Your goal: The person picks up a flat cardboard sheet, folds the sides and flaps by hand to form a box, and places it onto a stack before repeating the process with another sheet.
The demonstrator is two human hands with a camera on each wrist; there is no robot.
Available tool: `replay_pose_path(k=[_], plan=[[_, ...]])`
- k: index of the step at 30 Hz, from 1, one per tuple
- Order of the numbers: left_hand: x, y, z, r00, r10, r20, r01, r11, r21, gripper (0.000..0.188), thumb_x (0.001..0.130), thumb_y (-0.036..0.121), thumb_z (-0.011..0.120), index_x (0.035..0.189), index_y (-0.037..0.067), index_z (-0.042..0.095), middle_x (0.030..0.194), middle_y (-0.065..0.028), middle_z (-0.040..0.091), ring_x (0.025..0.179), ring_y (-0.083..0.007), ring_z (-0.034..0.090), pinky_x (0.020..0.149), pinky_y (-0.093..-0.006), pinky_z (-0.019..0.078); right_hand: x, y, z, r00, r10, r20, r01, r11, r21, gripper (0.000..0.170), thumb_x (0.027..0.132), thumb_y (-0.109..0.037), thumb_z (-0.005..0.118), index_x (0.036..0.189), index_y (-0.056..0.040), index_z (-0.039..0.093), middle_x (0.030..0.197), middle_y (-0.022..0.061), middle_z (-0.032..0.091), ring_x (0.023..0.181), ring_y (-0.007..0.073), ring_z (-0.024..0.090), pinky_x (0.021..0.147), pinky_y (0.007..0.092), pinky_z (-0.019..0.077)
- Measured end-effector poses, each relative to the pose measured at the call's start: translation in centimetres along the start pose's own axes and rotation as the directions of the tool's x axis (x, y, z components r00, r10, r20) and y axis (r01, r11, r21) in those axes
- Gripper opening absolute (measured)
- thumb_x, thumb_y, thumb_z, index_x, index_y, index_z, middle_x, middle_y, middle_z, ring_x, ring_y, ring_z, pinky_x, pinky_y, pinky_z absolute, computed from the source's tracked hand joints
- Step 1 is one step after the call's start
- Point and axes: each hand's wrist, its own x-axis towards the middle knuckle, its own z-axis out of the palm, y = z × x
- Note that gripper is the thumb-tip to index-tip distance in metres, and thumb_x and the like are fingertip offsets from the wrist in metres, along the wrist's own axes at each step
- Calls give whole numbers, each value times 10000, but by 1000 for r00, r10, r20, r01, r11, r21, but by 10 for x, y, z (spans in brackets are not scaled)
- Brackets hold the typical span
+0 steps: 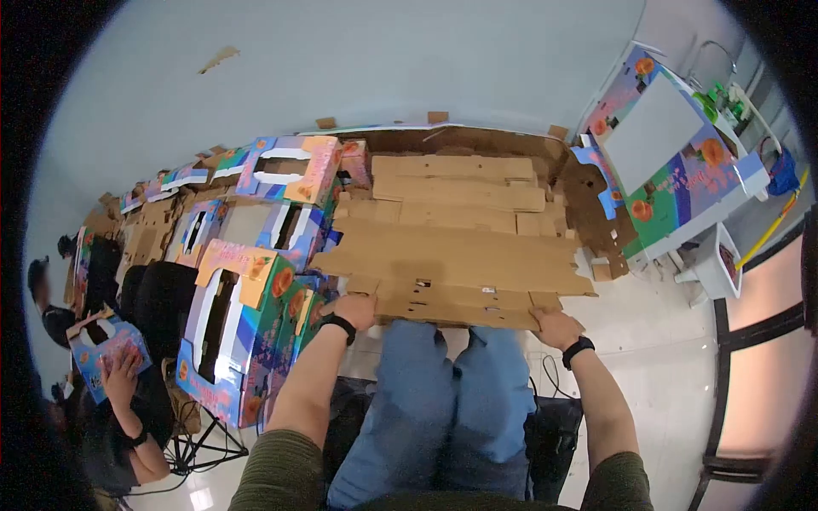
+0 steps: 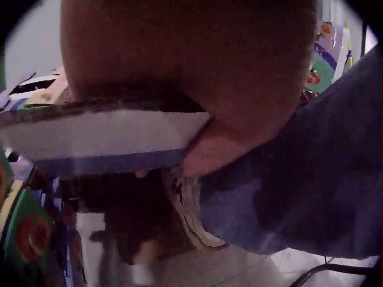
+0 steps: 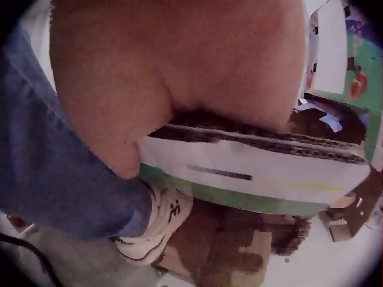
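Observation:
A flattened cardboard box sheet [image 1: 460, 255] lies plain brown side up before the person's knees, with slots and small holes along its near part. My left hand [image 1: 355, 312] grips its near left corner, and my right hand [image 1: 558, 328] holds the near right corner. From the left wrist, the sheet's underside [image 2: 119, 134] appears white and blue, with the thumb curled beneath it. The right wrist view shows a white and green underside [image 3: 239, 173] and a corrugated edge under that hand. More flat cardboard pieces [image 1: 452, 183] are layered beyond the sheet.
Printed boxes [image 1: 277, 289] with cut-out openings stand close on the left. A large printed box [image 1: 682, 162] is at the right, near a white basin [image 1: 711, 264]. Another person [image 1: 119, 383] handles a small box at far left. Brown cardboard [image 3: 227, 245] lies on the floor below.

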Motion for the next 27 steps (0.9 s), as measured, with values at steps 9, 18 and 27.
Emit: replay_pose_path(k=[9,18,27], plan=[[-30,2,-54,964,164,-209,-141,983,117,686,850,446,730,1440,137,562,1387,-163,649,1289,-359,610,1078,-537,448,-17,-27,-55,987,-73,144,90,989,-114,803,861,-480,768,1513,-120,468,1516,233,501,1373,410,521,1109,496,478],[-190,-80,-133,781,-146,-607,-233,834,-501,690,972,395,682,1512,25,463,1418,-237,604,1316,-340,587,1104,-411,455,-94,-53,-124,842,-191,-505,277,956,99,607,962,-187,682,1512,-35,474,1494,236,542,1362,420,527,1141,459,425],[-333,-209,141,78,-861,-502,-70,497,-865,669,889,407,789,1393,40,548,1345,-199,618,1221,-337,603,1043,-486,459,-209,-92,-140,719,-150,-678,303,946,112,559,985,-55,613,1523,-25,463,1500,213,553,1395,363,530,1162,433,410]])
